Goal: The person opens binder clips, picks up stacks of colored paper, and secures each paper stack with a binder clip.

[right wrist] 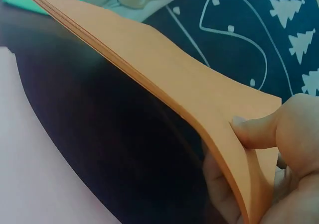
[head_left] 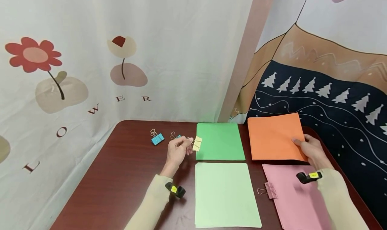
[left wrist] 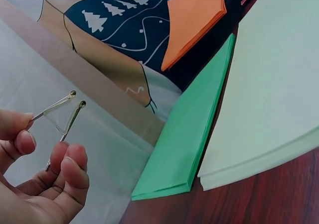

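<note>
The table fills the lower part of the head view, its near edge cut off. The paper lies in separate stacks, apparently so that each colour stays its own bundle: pale green paper at bottom centre, pink paper at lower right, green paper above the pale green. At centre right, the right hand grips the orange paper, thumb on top and fingers beneath, a hold that seems meant to stop the sheets slipping. Near the centre, the left hand pinches a yellow clip by its wire handles, probably to leave the body free of the fingers. A pink clip sits on the pink paper's left edge.

The right forearm covers part of the pink paper, which the bottom of the frame also cuts. Left of centre lies a blue clip; another blue clip is mostly behind the left hand. How hard the handles are squeezed is difficult to judge.
</note>
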{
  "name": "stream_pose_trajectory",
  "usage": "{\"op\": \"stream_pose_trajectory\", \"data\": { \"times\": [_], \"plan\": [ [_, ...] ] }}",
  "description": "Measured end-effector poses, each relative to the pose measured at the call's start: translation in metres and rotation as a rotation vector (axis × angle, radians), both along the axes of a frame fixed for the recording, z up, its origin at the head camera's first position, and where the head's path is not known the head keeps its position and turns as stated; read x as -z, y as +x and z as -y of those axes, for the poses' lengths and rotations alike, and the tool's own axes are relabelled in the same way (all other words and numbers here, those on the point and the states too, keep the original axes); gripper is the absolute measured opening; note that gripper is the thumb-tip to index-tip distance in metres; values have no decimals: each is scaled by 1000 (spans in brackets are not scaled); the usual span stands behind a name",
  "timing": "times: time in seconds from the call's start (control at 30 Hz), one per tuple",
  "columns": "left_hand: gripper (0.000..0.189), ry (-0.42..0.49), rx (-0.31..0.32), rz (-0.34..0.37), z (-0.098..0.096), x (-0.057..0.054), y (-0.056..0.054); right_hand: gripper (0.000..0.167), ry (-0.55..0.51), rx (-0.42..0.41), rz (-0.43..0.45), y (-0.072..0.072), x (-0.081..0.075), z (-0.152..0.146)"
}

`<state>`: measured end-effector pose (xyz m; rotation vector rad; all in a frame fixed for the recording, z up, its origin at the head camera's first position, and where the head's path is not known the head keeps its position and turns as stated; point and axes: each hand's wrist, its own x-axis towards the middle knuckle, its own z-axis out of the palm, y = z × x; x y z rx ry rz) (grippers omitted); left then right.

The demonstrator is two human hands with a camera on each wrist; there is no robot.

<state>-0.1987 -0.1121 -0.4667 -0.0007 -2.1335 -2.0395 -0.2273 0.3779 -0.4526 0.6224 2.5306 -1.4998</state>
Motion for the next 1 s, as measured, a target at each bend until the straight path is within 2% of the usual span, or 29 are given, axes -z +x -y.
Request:
{"op": "stream_pose_trajectory", "data": {
  "times": [0.27,0.47,0.53,0.8,1.0],
  "plan": [
    [47,13,11,-10,-13,-4,-2,58,-102,15,-104,12,-1,13],
    [45,47,29,-1,-22,-8,-3,29,-215,4,-184,19,-1,25],
    [45,60,32,7,-25,-9,-3,24,-263,1,-203,21,-2,29],
    [45,84,32,0,-39,-12,-4,25,-329,-11,-242,30,-3,46],
    [45,94,2,20,-50,-12,-5,28,-350,-19,-255,35,-1,59]
  ]
}}
